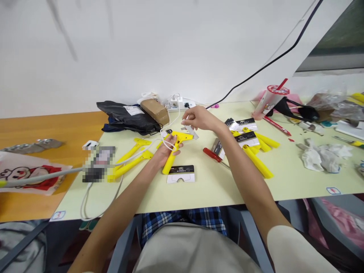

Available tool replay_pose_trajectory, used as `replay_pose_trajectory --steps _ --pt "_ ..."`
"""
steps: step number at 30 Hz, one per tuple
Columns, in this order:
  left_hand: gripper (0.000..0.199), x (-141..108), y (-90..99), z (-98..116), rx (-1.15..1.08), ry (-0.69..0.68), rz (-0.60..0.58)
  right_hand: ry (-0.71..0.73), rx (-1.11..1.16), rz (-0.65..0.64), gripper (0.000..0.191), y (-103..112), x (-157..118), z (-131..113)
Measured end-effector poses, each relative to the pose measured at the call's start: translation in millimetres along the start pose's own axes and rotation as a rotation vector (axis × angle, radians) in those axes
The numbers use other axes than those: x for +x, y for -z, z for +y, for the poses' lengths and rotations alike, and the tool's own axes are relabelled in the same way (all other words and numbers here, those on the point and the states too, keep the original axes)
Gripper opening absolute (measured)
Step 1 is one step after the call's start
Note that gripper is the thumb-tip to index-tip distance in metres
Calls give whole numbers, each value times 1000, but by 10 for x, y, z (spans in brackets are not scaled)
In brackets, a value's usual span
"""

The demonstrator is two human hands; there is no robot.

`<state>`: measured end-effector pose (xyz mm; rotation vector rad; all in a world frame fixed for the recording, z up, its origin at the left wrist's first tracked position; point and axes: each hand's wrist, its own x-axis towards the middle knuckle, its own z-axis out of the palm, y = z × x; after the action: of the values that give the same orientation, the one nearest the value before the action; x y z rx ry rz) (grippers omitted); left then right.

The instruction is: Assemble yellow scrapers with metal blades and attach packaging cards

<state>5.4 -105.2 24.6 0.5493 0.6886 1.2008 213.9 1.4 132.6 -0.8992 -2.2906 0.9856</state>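
Note:
My left hand [162,154] is closed around a yellow scraper [170,163], its wide head tilted up and to the right. A white cable [155,142] crosses in front of this hand. My right hand [201,118] pinches a thin, pale flat piece like a blade [191,131] by its upper end. The lower end of that piece is at the right end of the scraper head; whether they touch I cannot tell. Just below lies a black-and-white packaging card [181,175] with a notch. A red-handled screwdriver [212,154] rests near my right forearm.
More yellow scrapers [132,163] lie left; others [258,161] lie right with black cards [247,138]. A power strip [182,103], black bag [129,118] and brown box [155,111] line the wall. A drink cup [269,102] and crumpled tissues [324,155] sit right.

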Motion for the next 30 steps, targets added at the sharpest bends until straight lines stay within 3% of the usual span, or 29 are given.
replay_pose_trajectory --steps 3,10,20,30 --pt "42 -31 -28 12 19 -2 19 20 31 -20 26 1 -4 -54" --pt "42 -41 -18 16 27 6 51 17 18 -2 16 56 -30 -93" --pt "46 -41 8 9 64 -25 -60 9 28 4 16 -21 -17 -118" --pt "42 -31 -2 14 -27 28 -72 -69 -25 4 25 -17 -27 -197"
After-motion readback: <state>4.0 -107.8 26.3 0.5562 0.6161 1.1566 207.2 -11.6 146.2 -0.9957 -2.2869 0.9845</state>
